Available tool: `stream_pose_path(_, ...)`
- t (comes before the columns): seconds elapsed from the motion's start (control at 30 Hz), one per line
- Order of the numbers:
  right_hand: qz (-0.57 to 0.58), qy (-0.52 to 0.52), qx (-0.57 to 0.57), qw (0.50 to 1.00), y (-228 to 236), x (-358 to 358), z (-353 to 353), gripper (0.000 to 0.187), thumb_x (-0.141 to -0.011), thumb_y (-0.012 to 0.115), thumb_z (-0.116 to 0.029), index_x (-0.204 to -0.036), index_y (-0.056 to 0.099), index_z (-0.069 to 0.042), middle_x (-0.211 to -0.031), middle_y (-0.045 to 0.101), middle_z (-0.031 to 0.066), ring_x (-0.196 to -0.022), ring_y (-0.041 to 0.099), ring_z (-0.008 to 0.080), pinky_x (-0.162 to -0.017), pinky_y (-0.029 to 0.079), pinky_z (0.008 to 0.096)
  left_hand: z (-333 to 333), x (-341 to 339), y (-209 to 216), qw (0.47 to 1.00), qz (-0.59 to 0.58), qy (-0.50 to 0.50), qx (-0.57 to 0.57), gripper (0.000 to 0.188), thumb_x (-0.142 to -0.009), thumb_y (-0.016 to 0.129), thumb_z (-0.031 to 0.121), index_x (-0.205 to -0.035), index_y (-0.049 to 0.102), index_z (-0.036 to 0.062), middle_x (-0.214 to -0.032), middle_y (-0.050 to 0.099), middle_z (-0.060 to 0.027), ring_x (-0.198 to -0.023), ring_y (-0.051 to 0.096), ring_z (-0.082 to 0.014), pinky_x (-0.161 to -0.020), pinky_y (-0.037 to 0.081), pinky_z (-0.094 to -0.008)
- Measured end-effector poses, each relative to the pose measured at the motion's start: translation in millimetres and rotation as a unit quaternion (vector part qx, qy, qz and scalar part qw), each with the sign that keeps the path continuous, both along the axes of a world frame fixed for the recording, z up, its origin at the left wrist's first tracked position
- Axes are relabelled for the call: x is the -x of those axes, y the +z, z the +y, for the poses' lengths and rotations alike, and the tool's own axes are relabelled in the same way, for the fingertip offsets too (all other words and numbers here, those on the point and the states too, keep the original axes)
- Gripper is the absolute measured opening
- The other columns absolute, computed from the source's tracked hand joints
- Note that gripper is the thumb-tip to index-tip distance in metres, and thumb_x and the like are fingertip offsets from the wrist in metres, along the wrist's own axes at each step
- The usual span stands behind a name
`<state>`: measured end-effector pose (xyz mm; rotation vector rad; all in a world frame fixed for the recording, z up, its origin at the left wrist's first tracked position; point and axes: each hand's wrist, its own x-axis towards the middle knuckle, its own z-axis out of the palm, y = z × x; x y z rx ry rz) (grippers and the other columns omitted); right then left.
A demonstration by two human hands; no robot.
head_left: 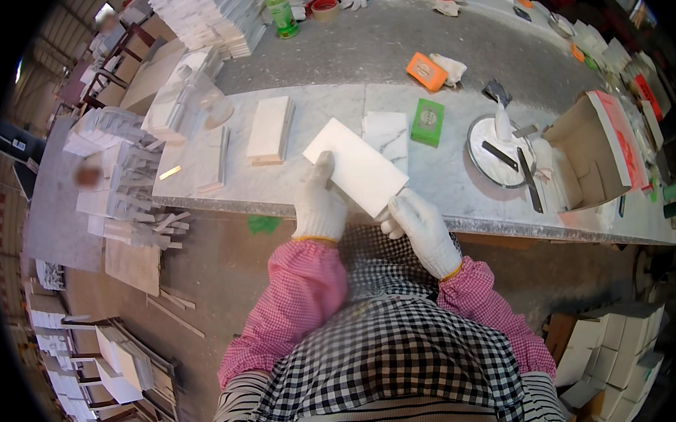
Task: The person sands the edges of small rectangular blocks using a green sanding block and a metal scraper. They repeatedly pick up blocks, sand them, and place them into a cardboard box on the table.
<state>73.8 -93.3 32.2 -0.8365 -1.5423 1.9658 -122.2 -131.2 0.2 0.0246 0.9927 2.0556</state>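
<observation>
A white rectangular tile [356, 166] is held tilted above the near edge of the marble worktop [293, 189]. My left hand [321, 206], in a white knit glove, grips its left end with the thumb on top. At its lower right corner is my gloved right hand [422, 228], with the fingers bent and pinched against the edge. Behind the held tile lies a grey-veined white tile [392, 129]. Next to that is a green block [427, 122]. A small stack of white tiles [270, 129] and a narrower stack [213, 157] lie to the left.
On the right stand a metal bowl [472, 151] of white paste with dark scrapers [527, 180], and an open cardboard box [589, 160]. An orange block [426, 72] sits farther back. Tall tile stacks [207, 10] and a green bottle [280, 12] stand at the back left.
</observation>
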Motion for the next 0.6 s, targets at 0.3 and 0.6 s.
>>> stream_pose_path(0.3,0.018,-0.041,0.082,0.996,13,-10,13,0.035,-0.105,0.056,-0.03,-0.121,0.062,0.001,-0.091,0.065,0.0016,-0.072,0.057,0.0065,-0.063,0.047,0.0208,-29,-36,39,0.994,0.017,-0.084,0.073,0.038,-0.102,0.067,0.018,-0.133,0.055,-0.0004,-0.116,0.068,-0.0141,-0.095,0.071,-0.0267,-0.077,0.062,-0.0398)
stream_pose_path(0.6,-0.12,0.046,-0.079,0.989,57,-60,64,0.029,-0.096,0.063,-0.028,-0.091,0.066,0.0,-0.077,0.062,0.0022,-0.068,0.056,0.0087,-0.06,0.047,0.0264,-73,-69,101,0.803,0.445,-0.338,0.209,0.032,-0.096,0.072,0.025,-0.107,0.069,-0.0049,-0.081,0.072,-0.0112,-0.067,0.069,-0.0199,-0.066,0.057,-0.0322)
